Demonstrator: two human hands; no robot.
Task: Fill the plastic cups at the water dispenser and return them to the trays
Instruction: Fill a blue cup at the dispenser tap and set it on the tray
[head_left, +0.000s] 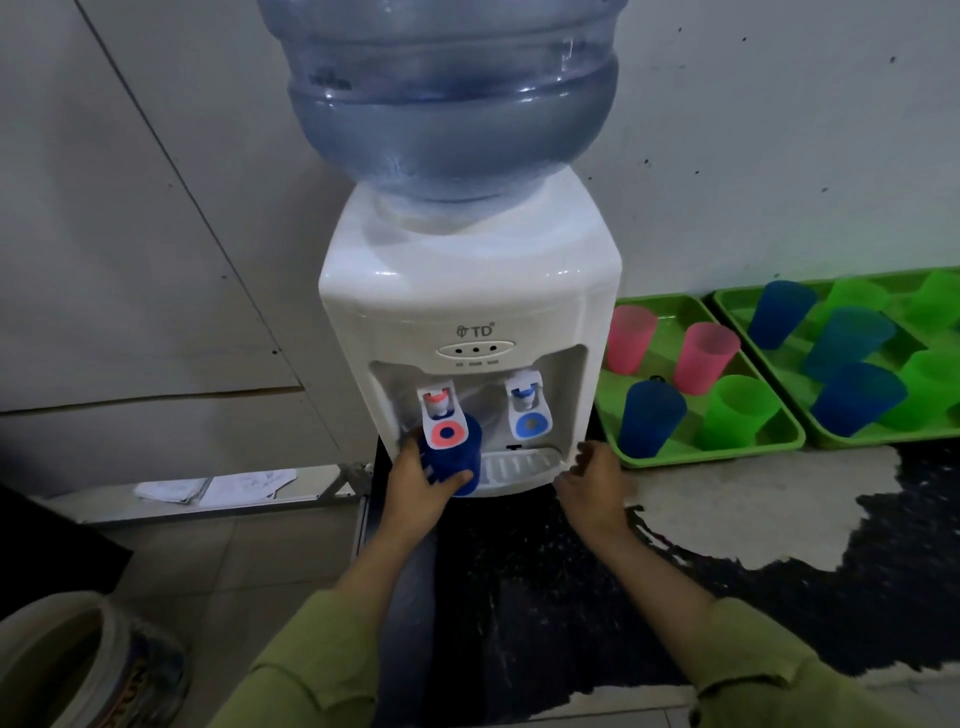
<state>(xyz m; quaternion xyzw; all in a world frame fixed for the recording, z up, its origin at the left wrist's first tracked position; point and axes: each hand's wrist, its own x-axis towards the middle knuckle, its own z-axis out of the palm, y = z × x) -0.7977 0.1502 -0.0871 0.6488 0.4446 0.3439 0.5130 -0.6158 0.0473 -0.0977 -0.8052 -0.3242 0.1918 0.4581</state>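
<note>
A white water dispenser (467, 291) with a blue bottle (452, 98) on top stands on a dark counter. My left hand (421, 480) grips a blue plastic cup (457, 457) pressed against the red-marked tap lever (444, 423) on the left. The blue-marked tap (527, 415) on the right is free. My right hand (592, 480) rests against the dispenser's lower right corner, fingers apart, holding nothing. To the right, a near green tray (717, 452) holds pink, blue and green cups upside down. A second green tray (852, 441) holds several blue and green cups.
A drip grille (519, 462) sits below the taps. The dark counter (779, 519) has worn pale patches. A round container (78, 665) stands at the lower left on the floor. Papers (218, 486) lie on a low shelf at the left.
</note>
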